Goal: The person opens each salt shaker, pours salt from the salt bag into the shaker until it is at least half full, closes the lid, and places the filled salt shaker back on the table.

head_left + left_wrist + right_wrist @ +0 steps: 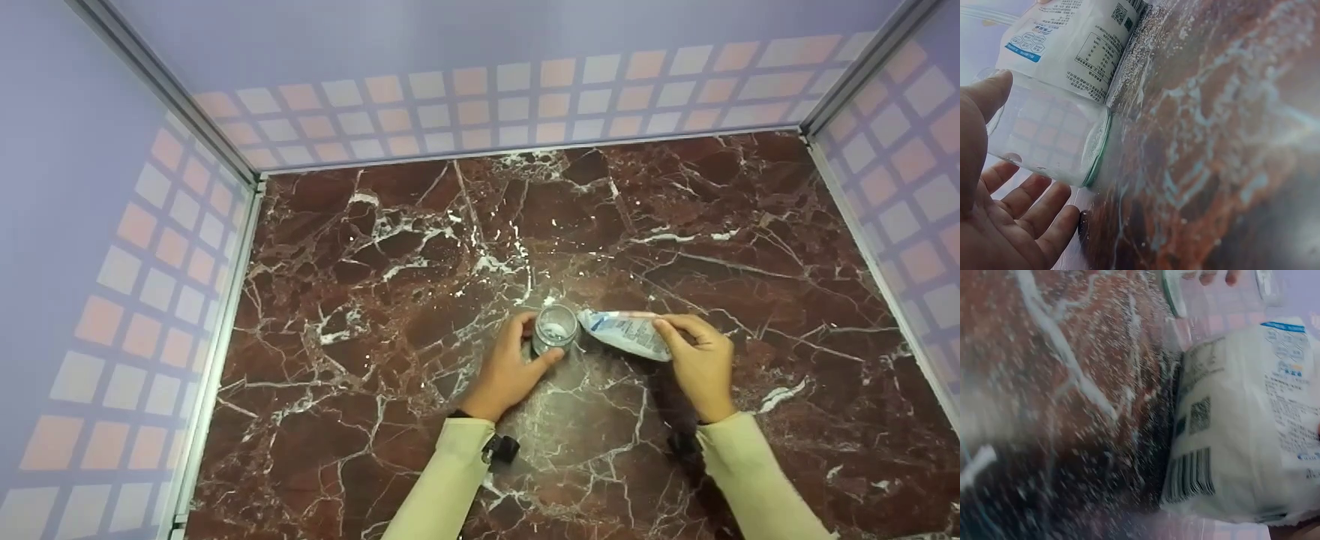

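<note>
A small clear glass jar (556,327) stands upright on the marble-patterned surface, with some white material at its bottom. My left hand (511,370) holds it from the left, thumb on the near side and fingers around the far side. Just right of the jar lies a white plastic bag (628,335) with blue print, its narrow end by the jar's rim. My right hand (699,361) pinches the bag's upper edge at its right end. In the right wrist view the bag (1235,422) looks full, with a barcode on its side; that hand is mostly out of frame.
White grains (1157,34) lie scattered on the dark red marble-patterned surface (337,420), around the bag and jar. Pale walls with pink and white squares (514,75) enclose the back and both sides.
</note>
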